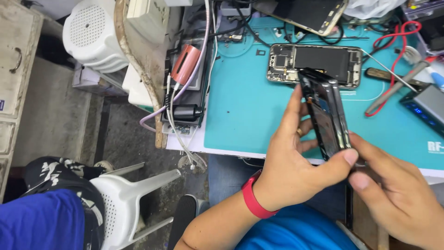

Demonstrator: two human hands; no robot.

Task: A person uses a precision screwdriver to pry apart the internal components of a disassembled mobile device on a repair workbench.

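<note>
My left hand (296, 159), with a red band on the wrist, grips a detached phone screen panel (326, 115) edge-on, fingers behind it and thumb at its lower end. My right hand (393, 194) pinches the panel's lower right corner. The panel is tilted up over the teal work mat (245, 111). An opened phone body (314, 62) with bare circuit boards and a black battery lies flat on the mat just beyond the panel's top end.
Another phone (314, 16) lies at the mat's far edge. Red and black leads (393, 46), a probe tool (397, 85) and a grey device (428, 104) sit at right. A charger, cables and a pink cylinder (186, 62) lie left. White plastic stools (134, 199) stand below.
</note>
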